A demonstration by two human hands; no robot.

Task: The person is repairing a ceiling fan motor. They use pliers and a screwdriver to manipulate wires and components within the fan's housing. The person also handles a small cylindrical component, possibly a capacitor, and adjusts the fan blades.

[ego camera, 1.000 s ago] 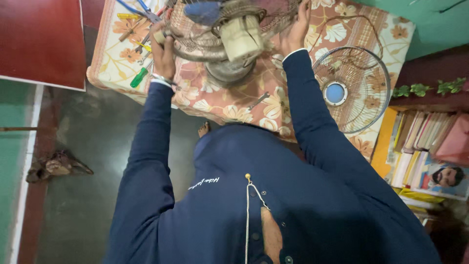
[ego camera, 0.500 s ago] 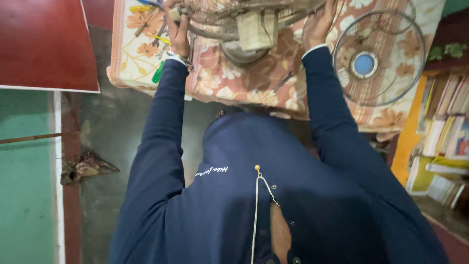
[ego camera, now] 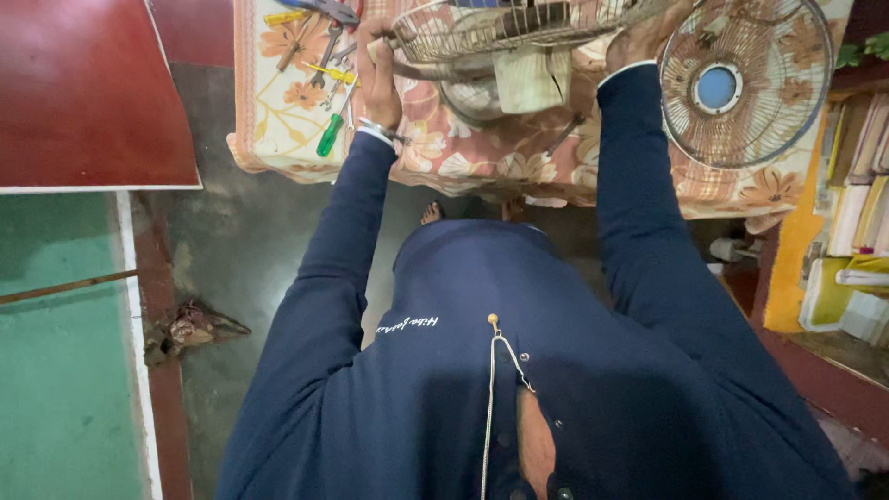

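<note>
I stand at a table covered with a floral cloth [ego camera: 278,120]. My left hand [ego camera: 377,74] grips the left rim of a wire fan guard [ego camera: 482,32] that lies over a pale fan motor housing [ego camera: 523,79]. My right hand [ego camera: 648,37] holds the guard's right rim. Both arms are in dark blue sleeves. A second round fan grille [ego camera: 736,83] with a blue hub lies on the cloth just right of my right hand.
Screwdrivers with yellow and green handles [ego camera: 329,134], pliers and spanners lie on the cloth left of my left hand. A red panel [ego camera: 83,93] is at the upper left. Shelves with books [ego camera: 857,213] stand at the right. Bare floor [ego camera: 231,250] lies below the table.
The view has tilted down and shifted, so the table sits higher in the frame. Both hands have stayed on the wire guard's rim.
</note>
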